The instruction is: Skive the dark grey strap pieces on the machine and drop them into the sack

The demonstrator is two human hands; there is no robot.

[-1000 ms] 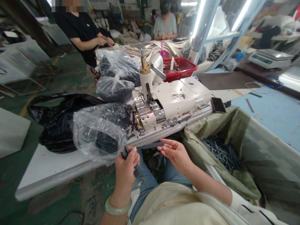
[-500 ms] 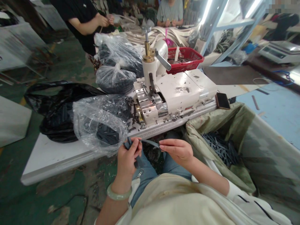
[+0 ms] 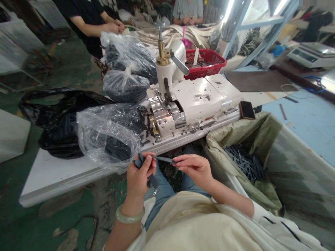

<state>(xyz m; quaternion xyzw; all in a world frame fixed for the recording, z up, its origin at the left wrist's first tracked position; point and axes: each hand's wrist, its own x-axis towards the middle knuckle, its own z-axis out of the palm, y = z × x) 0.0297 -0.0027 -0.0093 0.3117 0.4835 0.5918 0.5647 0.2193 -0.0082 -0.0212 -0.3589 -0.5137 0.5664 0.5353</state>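
Note:
My left hand [image 3: 140,181] is closed around a small bunch of dark grey strips [image 3: 146,167], with a loose end hanging below it. One thin strip [image 3: 163,159] runs from that bunch across to my right hand [image 3: 192,169], whose thumb and fingertips pinch its far end. Both hands are over my lap, just in front of the white table edge [image 3: 78,170]. A jade bangle [image 3: 130,217] circles my left wrist. The nearest thing ahead is a clear plastic bag [image 3: 104,136] of dark strips.
A white industrial sewing machine [image 3: 193,104] stands on the table, with bagged strips [image 3: 125,85] and a black bag [image 3: 62,122] to its left. To my right, a lined sack [image 3: 246,129] holds loose strips [image 3: 242,162]. A red basket [image 3: 206,57], a phone [image 3: 246,110] and co-workers [image 3: 86,21] lie beyond.
My hands have come slightly closer together, and the strip between them is shorter and pinched at my right fingertips. The whole view has shifted slightly up and to the left.

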